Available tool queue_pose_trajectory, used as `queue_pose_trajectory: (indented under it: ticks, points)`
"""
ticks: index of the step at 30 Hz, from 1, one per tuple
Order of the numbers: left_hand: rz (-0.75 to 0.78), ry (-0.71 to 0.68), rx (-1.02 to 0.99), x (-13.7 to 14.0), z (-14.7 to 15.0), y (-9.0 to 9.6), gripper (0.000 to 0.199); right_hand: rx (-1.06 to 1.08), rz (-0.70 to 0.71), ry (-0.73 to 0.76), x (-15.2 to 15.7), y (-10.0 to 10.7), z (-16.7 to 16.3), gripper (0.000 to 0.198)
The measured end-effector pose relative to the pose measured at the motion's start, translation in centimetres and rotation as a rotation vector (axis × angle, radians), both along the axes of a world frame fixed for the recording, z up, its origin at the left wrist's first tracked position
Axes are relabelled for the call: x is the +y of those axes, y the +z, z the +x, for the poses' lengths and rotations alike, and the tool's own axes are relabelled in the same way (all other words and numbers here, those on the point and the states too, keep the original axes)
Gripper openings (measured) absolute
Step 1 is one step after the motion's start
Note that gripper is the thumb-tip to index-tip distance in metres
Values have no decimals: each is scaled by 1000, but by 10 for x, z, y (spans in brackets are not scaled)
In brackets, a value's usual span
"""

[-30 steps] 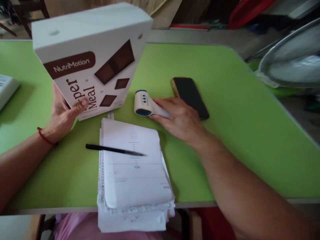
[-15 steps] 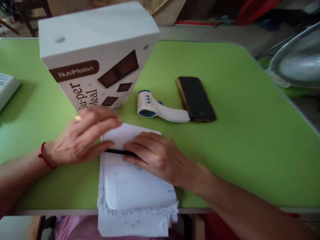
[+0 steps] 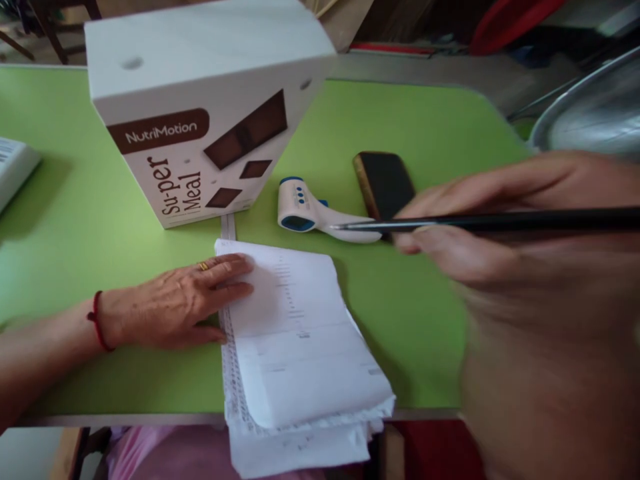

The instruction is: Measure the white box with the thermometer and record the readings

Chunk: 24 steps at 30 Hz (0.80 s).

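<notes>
My left hand (image 3: 187,300) lies flat with its fingers apart on the upper left edge of a stack of papers (image 3: 310,373). The papers look worn, with ragged lower edges hanging past the table's front edge and faint print on the top sheet. Close to the camera on the right, my right hand (image 3: 480,267) is raised and closed around a slim black pen (image 3: 500,221). Its silvery tip points left, across my view of a white and blue infrared thermometer (image 3: 299,207). Behind the right hand's fingertips a dark phone (image 3: 385,180) is partly hidden.
A tall white NutriMotion box (image 3: 200,133) stands on the green table (image 3: 435,120) behind the papers. At the far left is part of another white box (image 3: 17,170). A metal basin (image 3: 590,113) sits beyond the table's right side.
My right hand has lifted the pen off the papers and brought it up to the right, near the camera. My left hand has settled flat on the papers, which now sit further right in view.
</notes>
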<state>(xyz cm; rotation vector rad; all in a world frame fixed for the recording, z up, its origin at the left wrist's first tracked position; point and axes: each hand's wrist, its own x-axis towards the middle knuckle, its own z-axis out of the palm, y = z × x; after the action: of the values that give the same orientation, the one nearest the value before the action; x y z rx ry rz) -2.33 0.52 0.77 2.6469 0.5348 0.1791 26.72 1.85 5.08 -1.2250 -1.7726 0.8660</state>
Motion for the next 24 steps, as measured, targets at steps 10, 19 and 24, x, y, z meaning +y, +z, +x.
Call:
queue_pose_trajectory:
  ticks: [10,19,24]
  points:
    - [100,45,35,-22,15,4,33,189,-111,-49,-2,-56,-95,4]
    - [301,204,127,-45,22,2,42,-45,153,-6,-11,-82,-87,10]
    - [335,216,163,-46,24,4,41,-44,143,29,-11,-80,-90,9]
